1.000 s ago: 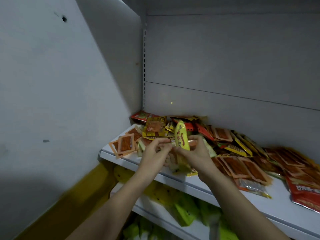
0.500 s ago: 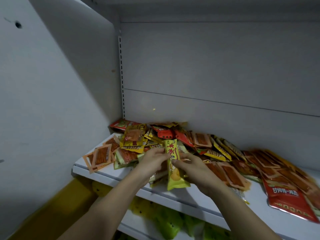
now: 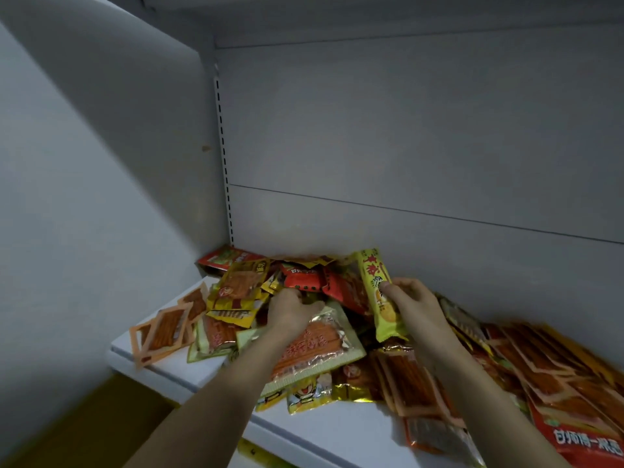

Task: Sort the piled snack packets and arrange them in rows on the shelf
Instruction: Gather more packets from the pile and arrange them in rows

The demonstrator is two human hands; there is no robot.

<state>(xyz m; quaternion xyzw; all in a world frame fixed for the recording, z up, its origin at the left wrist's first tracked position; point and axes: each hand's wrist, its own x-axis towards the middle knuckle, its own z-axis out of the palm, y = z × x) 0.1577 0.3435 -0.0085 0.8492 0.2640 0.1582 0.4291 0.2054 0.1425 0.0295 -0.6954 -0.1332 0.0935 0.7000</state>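
Shelf (image 3: pixel 337 430) edge nearest; the pile (image 3: pixel 337 332) sprawled across it. Left hand (image 3: pixel 290 315) dug in at 10 o'clock, grip hidden. Right hand (image 3: pixel 415 309) pinched a yellow packet (image 3: pixel 378 292) upright. Tugging could've slid loose packets off the front edge.

1. The one head-worn camera is looking forward and down, close over the white shelf (image 3: pixel 341 430) in the lower half of the frame
2. It is facing the shelf unit's back panel (image 3: pixel 405 130), with the side wall (image 3: pixel 84 197) filling the left
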